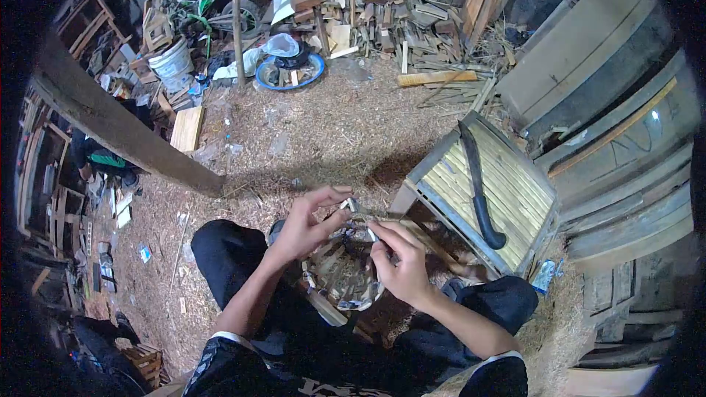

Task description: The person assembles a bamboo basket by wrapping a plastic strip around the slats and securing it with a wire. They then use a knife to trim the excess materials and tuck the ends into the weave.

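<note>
Between my knees sits a round, basket-like piece made of pale and brown slats (334, 268), with a light curved rim. Over its far edge, my left hand (312, 224) pinches the end of a small pale strip (352, 206) between thumb and fingers. My right hand (401, 257) is closed at the right side of the rim, thumb and index finger pressed on a thin whitish strip (372, 233). To the right, a large curved knife with a dark handle (484, 213) lies on a low slatted bamboo stool (515, 176).
A wooden post (125, 117) slants down at the left. Shavings cover the ground (309, 132). Farther back are a blue-rimmed basin (290, 84), a white bucket (171, 64) and a pile of wood scraps (412, 22). Leaning boards (577, 44) line the right side. Another person's legs (103, 353) show lower left.
</note>
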The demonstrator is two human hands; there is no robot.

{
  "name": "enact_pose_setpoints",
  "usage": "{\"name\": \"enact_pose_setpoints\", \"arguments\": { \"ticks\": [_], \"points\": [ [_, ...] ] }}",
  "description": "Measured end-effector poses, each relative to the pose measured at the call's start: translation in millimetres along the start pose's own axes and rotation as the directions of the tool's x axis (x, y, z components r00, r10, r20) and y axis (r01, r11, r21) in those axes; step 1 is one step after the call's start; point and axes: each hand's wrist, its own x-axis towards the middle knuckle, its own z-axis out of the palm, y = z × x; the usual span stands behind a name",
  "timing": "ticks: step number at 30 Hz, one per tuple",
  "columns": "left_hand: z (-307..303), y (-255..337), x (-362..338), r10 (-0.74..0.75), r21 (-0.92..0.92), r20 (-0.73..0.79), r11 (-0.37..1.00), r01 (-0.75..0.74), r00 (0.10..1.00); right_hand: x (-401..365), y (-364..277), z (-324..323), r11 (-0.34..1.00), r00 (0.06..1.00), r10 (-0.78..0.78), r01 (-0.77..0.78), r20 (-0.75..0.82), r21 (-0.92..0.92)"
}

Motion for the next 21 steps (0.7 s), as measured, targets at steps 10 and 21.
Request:
{"name": "enact_pose_setpoints", "arguments": {
  "ticks": [10, 21],
  "points": [
    [0.4, 11.8, 7.5, 0.261, 0.521, 0.073, 0.813, -0.259, 0.963, 1.9, 9.1, 1.5, 0.991, 0.989, -0.124, 0.119, -0.077, -0.064],
    [4.0, 16.1, 15.3, 0.302, 0.556, 0.050, 0.783, -0.278, 0.952, 7.4, 10.7, -8.8, 1.000, 1.000, -0.004, 0.004, -0.017, 0.011]
  ]
}}
